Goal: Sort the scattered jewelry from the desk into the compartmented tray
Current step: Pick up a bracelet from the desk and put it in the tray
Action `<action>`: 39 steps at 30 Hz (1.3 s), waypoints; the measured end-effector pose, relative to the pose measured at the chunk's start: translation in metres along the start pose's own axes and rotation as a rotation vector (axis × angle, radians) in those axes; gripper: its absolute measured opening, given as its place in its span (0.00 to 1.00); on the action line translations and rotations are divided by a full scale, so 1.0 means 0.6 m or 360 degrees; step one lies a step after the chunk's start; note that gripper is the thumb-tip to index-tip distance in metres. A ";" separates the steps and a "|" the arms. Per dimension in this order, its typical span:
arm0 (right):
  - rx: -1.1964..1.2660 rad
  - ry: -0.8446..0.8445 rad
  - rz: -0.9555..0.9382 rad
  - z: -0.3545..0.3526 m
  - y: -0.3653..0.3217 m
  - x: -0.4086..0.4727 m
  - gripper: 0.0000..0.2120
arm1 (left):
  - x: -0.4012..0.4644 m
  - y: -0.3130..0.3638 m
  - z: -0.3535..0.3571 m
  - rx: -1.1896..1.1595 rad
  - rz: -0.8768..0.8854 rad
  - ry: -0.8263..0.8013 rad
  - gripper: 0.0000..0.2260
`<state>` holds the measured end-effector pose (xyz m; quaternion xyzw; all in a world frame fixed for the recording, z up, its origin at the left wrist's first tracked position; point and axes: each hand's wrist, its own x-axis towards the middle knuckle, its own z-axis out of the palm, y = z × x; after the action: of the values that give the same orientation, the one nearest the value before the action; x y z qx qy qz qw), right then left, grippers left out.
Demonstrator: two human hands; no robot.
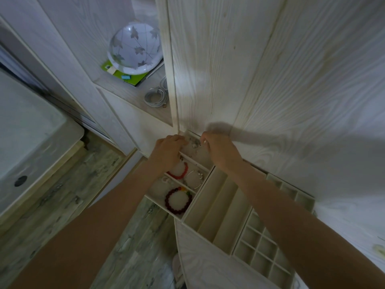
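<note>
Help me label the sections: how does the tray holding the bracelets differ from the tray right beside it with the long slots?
The bracelet tray is split into squarish compartments; the long-slot tray has narrow channels running its length. The bracelet tray holds jewelry, including a dark red beaded bracelet and a brighter red bracelet; the long-slot tray looks empty. Both hands, left hand and right hand, work at the bracelet tray's far end, none at the long-slot tray. Both trays are cream-coloured.

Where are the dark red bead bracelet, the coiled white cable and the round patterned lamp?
dark red bead bracelet [169, 205], head view, its left beads.
coiled white cable [155, 97], head view, the coil.
round patterned lamp [133, 46], head view, dome centre.
</note>
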<state>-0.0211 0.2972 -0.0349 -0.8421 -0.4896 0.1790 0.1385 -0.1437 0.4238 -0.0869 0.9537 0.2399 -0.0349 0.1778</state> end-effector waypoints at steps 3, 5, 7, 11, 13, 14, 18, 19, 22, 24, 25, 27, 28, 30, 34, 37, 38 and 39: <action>-0.0391 -0.0150 -0.0099 0.006 -0.004 -0.008 0.17 | 0.003 0.000 -0.001 0.0043 0.0010 -0.0017 0.24; -0.0429 -0.0264 -0.0078 0.011 -0.004 -0.015 0.18 | 0.005 0.001 -0.002 0.0069 0.0016 -0.0025 0.24; -0.0443 -0.0272 -0.0029 0.012 -0.001 -0.016 0.19 | 0.006 0.002 -0.002 0.0080 0.0018 -0.0042 0.24; -0.0437 -0.0323 0.0052 0.020 0.009 -0.012 0.17 | 0.001 0.005 -0.004 0.0141 0.0065 -0.0091 0.25; -0.0466 -0.0334 -0.0017 0.028 0.012 -0.012 0.16 | 0.000 0.009 -0.008 0.0228 0.0084 -0.0152 0.25; -0.0476 -0.0337 -0.0043 0.033 0.014 -0.012 0.15 | -0.001 0.013 -0.010 0.0289 0.0084 -0.0195 0.25; -0.0634 -0.0178 -0.0118 0.043 0.018 -0.011 0.12 | 0.001 0.021 -0.015 0.0460 0.0067 -0.0317 0.25; -0.0695 -0.0129 -0.0120 0.044 0.018 -0.011 0.13 | 0.000 0.022 -0.015 0.0471 0.0061 -0.0325 0.25; -0.0846 -0.0082 -0.0088 0.046 0.016 -0.012 0.14 | -0.001 0.025 -0.017 0.0487 0.0062 -0.0335 0.24; -0.0905 -0.0098 -0.0079 0.048 0.014 -0.013 0.14 | -0.001 0.028 -0.018 0.0478 0.0059 -0.0341 0.24; -0.0904 -0.0108 -0.0075 0.049 0.012 -0.012 0.14 | 0.000 0.029 -0.019 0.0472 0.0054 -0.0346 0.24; -0.0875 -0.0116 -0.0056 0.050 0.012 -0.012 0.15 | -0.001 0.031 -0.020 0.0477 0.0049 -0.0346 0.24; -0.0847 -0.0108 -0.0049 0.051 0.014 -0.012 0.14 | -0.001 0.030 -0.020 0.0480 0.0050 -0.0346 0.24; -0.0787 -0.0086 -0.0043 0.053 0.018 -0.012 0.14 | -0.002 0.029 -0.021 0.0455 0.0049 -0.0352 0.24; -0.0723 -0.0045 -0.0029 0.054 0.021 -0.006 0.12 | -0.002 0.028 -0.021 0.0406 0.0047 -0.0366 0.24; -0.0719 -0.0037 -0.0008 0.055 0.014 -0.001 0.11 | -0.002 0.031 -0.023 0.0427 0.0048 -0.0392 0.25; -0.0724 -0.0033 -0.0006 0.057 0.012 0.001 0.10 | -0.002 0.032 -0.024 0.0443 0.0048 -0.0403 0.25; -0.0729 -0.0027 0.0000 0.058 0.012 0.002 0.10 | -0.002 0.033 -0.025 0.0458 0.0051 -0.0410 0.25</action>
<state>-0.0303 0.2967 -0.0695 -0.8499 -0.5187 0.0704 -0.0604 -0.1358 0.4124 -0.0662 0.9606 0.1926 -0.1879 0.0693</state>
